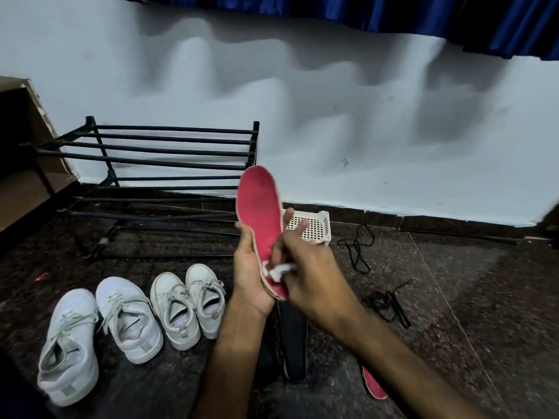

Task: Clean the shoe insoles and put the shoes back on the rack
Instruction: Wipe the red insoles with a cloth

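Observation:
My left hand (pixel 249 267) grips a red insole (pixel 258 213) by its lower half and holds it upright, toe end up. My right hand (pixel 305 264) pinches a small white wipe (pixel 279 271) against the insole's lower red face. A second red insole (pixel 374 385) lies on the floor at the lower right. A dark shoe (pixel 292 343) sits on the floor under my forearms, partly hidden. Two pairs of white sneakers, a larger pair (pixel 99 331) and a smaller pair (pixel 189 303), stand on the floor to the left. The black metal shoe rack (pixel 157 164) stands bare against the wall.
A white perforated plastic basket (pixel 316 226) sits behind my hands near the wall. Loose black laces (pixel 358 247) and another bundle of black laces (pixel 388 306) lie on the dark speckled floor to the right. A brown cabinet edge (pixel 18 152) is at far left, and a blue curtain (pixel 393 13) hangs above.

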`<state>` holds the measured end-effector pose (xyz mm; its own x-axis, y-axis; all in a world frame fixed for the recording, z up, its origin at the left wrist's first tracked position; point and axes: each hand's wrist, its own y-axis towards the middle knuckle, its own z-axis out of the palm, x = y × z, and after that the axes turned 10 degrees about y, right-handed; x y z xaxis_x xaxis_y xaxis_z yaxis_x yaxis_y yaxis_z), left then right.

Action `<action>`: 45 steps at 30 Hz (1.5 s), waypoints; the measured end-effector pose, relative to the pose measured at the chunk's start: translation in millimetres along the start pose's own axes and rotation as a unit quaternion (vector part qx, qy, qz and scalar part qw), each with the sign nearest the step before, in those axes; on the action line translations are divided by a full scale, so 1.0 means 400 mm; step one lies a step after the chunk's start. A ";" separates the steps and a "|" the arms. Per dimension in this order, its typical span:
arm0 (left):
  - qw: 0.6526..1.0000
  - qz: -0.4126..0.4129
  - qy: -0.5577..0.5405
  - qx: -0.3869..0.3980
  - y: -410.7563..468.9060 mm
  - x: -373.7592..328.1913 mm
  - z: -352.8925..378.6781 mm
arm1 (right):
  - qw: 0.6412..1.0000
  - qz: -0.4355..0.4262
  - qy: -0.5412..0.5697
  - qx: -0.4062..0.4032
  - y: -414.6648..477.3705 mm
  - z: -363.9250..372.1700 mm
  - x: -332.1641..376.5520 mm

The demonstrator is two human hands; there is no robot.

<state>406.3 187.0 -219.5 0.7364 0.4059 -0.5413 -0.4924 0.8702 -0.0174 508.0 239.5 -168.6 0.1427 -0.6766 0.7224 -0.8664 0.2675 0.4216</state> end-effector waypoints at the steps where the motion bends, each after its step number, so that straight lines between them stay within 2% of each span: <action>1: 1.000 0.013 0.004 -0.002 -0.001 -0.011 -0.011 | 1.000 -0.004 0.012 0.018 -0.037 0.005 0.002; 4: 0.998 0.059 0.010 -0.006 0.000 -0.015 -0.027 | 0.998 -0.003 0.032 0.055 -0.100 0.010 -0.021; 6: 0.997 0.075 0.014 -0.021 0.001 -0.016 -0.025 | 0.997 -0.006 0.005 0.082 -0.100 0.021 -0.025; 8: 0.996 0.085 0.012 -0.016 -0.002 -0.032 -0.022 | 0.997 -0.003 0.024 0.073 -0.089 0.029 -0.019; 9: 0.996 0.090 0.007 -0.007 -0.004 -0.045 -0.024 | 0.994 0.014 0.083 0.065 -0.082 0.023 -0.014; 11: 0.996 0.085 0.014 0.000 -0.010 -0.068 -0.026 | 0.963 0.057 0.260 0.040 -0.056 -0.003 -0.004; 12: 0.998 0.064 0.021 -0.002 -0.011 -0.068 -0.025 | 0.945 0.069 0.319 0.011 -0.046 -0.020 -0.005; 13: 0.999 0.042 0.024 -0.006 -0.014 -0.068 -0.022 | 0.943 0.067 0.324 -0.018 -0.033 -0.027 -0.007; 14: 0.999 0.022 0.030 -0.006 -0.017 -0.062 -0.021 | 0.955 0.059 0.288 -0.038 -0.023 -0.024 -0.009; 16: 0.999 0.009 0.047 -0.005 -0.018 -0.047 -0.018 | 0.994 0.024 0.103 -0.016 -0.010 0.002 -0.007; 18: 0.998 0.017 0.056 -0.021 -0.016 -0.035 -0.014 | 0.995 -0.056 -0.084 0.023 -0.003 0.035 -0.014; 19: 0.998 0.015 0.053 -0.017 -0.016 -0.032 -0.014 | 0.993 -0.064 -0.095 0.022 0.004 0.034 -0.014; 20: 0.999 0.009 0.050 -0.008 -0.015 -0.034 -0.008 | 0.998 -0.039 -0.054 0.022 0.017 0.018 -0.006; 22: 0.999 -0.002 0.032 0.006 -0.015 -0.047 0.006 | 0.989 0.056 0.123 0.064 0.046 -0.047 0.011; 24: 0.999 0.006 0.032 0.024 -0.016 -0.060 0.014 | 0.928 0.112 0.339 0.108 0.056 -0.115 0.033; 25: 0.999 0.015 0.040 0.030 -0.017 -0.063 0.012 | 0.901 0.118 0.408 0.086 0.058 -0.135 0.041; 27: 0.997 0.040 0.060 0.020 -0.021 -0.063 0.014 | 0.884 0.111 0.455 0.005 0.069 -0.140 0.046; 28: 0.996 0.051 0.069 0.007 -0.021 -0.058 0.015 | 0.891 0.110 0.439 -0.027 0.077 -0.128 0.047; 30: 0.996 0.057 0.063 -0.014 -0.017 -0.041 0.008 | 0.937 0.115 0.321 -0.072 0.095 -0.087 0.030; 32: 0.998 0.043 0.026 -0.025 -0.011 -0.030 0.009 | 0.991 0.063 0.098 -0.059 0.100 -0.039 0.003; 33: 0.999 0.036 0.018 -0.022 -0.011 -0.027 0.011 | 0.999 0.021 -0.015 -0.040 0.088 -0.012 -0.007; 35: 0.999 0.025 0.034 -0.020 -0.012 -0.025 0.007 | 0.991 -0.022 -0.135 -0.015 0.035 0.032 -0.015; 39: 0.997 0.069 0.028 -0.032 -0.002 -0.017 -0.013 | 0.985 -0.003 -0.169 0.017 -0.063 0.052 -0.015; 43: 0.999 0.013 -0.001 -0.030 -0.003 0.013 0.019 | 0.963 -0.033 -0.267 -0.018 0.019 0.026 -0.004; 45: 0.999 0.013 -0.020 -0.036 -0.002 0.028 0.033 | 0.947 -0.054 -0.314 -0.041 0.088 0.002 -0.004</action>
<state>421.2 194.4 -214.4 0.7408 0.4396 -0.5080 -0.5420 0.8378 -0.0654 476.8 249.5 -155.5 -0.1065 -0.9708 0.2151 -0.8190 0.2083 0.5347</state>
